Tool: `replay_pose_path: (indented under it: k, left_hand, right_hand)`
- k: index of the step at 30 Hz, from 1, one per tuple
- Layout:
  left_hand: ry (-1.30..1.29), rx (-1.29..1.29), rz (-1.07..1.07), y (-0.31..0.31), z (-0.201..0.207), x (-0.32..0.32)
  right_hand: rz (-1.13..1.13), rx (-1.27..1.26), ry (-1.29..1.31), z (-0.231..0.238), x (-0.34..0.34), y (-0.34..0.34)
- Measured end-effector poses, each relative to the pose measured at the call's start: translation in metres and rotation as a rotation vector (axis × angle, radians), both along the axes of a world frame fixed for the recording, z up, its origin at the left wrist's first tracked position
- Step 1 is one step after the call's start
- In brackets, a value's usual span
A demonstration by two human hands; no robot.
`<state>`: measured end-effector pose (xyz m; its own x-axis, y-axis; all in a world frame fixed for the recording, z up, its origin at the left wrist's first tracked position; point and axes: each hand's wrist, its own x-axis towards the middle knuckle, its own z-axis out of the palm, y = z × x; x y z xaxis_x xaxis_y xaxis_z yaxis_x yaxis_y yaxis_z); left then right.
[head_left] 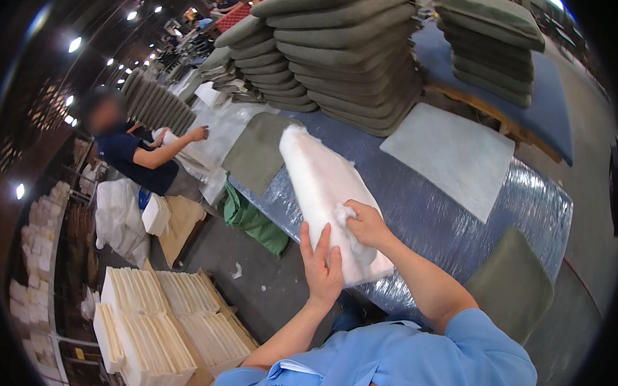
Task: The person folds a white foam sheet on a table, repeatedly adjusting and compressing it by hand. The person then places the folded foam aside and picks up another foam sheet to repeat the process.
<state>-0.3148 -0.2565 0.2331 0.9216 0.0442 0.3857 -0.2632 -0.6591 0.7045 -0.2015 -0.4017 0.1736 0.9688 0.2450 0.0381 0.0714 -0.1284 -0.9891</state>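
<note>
Both hands on the white foam pad (322, 186)

Left hand (322, 264) lies flat and open on its near edge; right hand (366, 224) pinches a wad of stuffing (342, 214) against it.

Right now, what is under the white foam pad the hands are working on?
The pad lies on a table wrapped in shiny plastic film, beside an olive cover. The left hand presses its near end; the right hand pinches white fibre. Anything directly beneath the pad is hidden.

Clear plastic wrap (453, 229) covers table; no labels, screens.
</note>
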Motion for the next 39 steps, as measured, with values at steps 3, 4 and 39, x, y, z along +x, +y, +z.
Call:
replay_pose_path:
  k: [3, 4, 39]
  left_hand:
    - [-0.007, -0.005, -0.017, -0.008, 0.004, 0.003]
    - [-0.01, -0.034, -0.056, -0.016, 0.004, 0.006]
    - [0.003, -0.524, -0.061, 0.114, -0.041, 0.307]
  right_hand:
    - [-0.157, -0.307, -0.014, -0.045, 0.01, -0.023]
    - [-0.257, -0.446, -0.036, -0.076, 0.01, -0.046]
    - [-0.242, -0.184, 0.034, -0.025, 0.079, 0.036]
